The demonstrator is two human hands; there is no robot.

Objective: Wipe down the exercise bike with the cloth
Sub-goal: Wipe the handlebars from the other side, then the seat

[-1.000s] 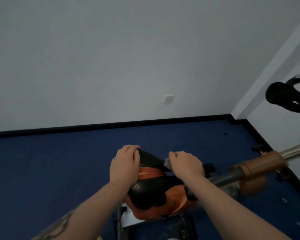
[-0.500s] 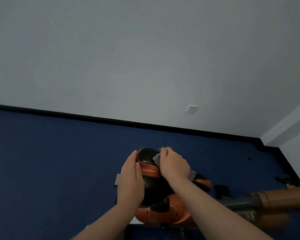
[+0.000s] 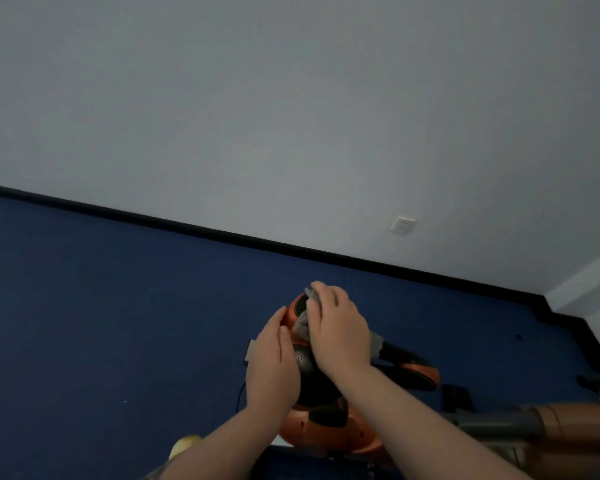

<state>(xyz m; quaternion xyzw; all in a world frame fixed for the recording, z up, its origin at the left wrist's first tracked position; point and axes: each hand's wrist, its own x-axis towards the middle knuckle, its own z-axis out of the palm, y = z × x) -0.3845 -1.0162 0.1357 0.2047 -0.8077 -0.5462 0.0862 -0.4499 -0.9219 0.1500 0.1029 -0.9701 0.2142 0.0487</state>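
The orange-and-black padded saddle (image 3: 303,367) of the exercise bike (image 3: 329,431) sits low in the middle of the view, above the blue carpeted floor (image 3: 101,306). The right hand (image 3: 336,329) lies on top of the saddle's far end, its fingers bent over a small crumpled grey cloth (image 3: 303,323) and pressing it against the orange edge; another bit of the cloth shows at the right side of the hand. The left hand (image 3: 271,365) rests flat against the saddle's left flank, fingers straight and together, steadying it without curling round anything. To the right, a grey tube with a brown sleeve (image 3: 534,424) runs out toward the frame edge. On the far side, a black skirting board (image 3: 222,233) meets the pale grey wall (image 3: 291,116), which carries a white socket (image 3: 403,225).
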